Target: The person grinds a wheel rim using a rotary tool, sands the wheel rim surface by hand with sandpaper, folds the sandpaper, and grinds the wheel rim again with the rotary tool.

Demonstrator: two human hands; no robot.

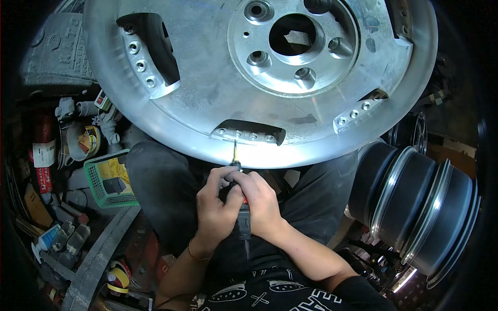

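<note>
A large bare-metal wheel rim [202, 78] lies face up over my knees, with bolt holes around a central bore. Slotted windows cut through its face, each lined with a row of small round recesses. My left hand [215, 210] and my right hand [263, 205] are both wrapped around a slim black rotary tool [244, 223], whose cord end points toward me. Its thin bit reaches the nearest window [249, 127], at the row of recesses; whether it touches the metal I cannot tell. My fingers hide much of the tool's body.
Several wheel barrels [404, 192] stand stacked at the right. On the left are a green basket [111, 199] holding a yellow packet, a white tub [80, 142], plastic bottles [78, 238] and a metal beam [98, 259]. Yellow tape rolls [120, 274] lie at lower left.
</note>
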